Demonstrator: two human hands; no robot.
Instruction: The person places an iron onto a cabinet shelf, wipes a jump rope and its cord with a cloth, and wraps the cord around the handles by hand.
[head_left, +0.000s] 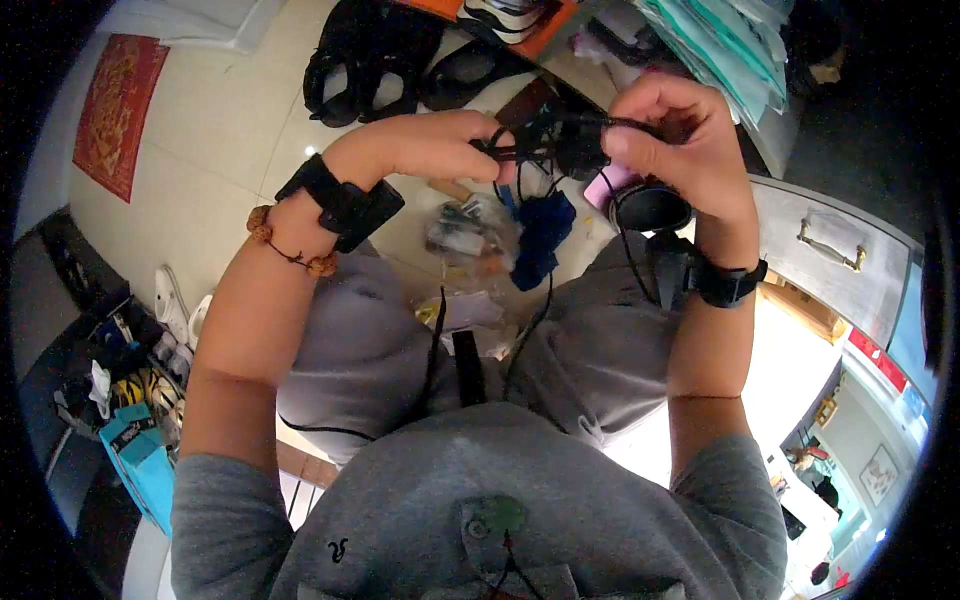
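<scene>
Black cords (507, 152) held in two places

I see grey-trousered legs (355, 340) spread apart, the cords raised above the gap between the knees. My left hand (440, 146) curls its fingers closed around them; my right hand (685, 145) pinches them between thumb and fingers. Below is a clear plastic bag (465, 235). Beside it is a dark blue cloth (543, 238); I can't tell whether it hangs or lies.
</scene>
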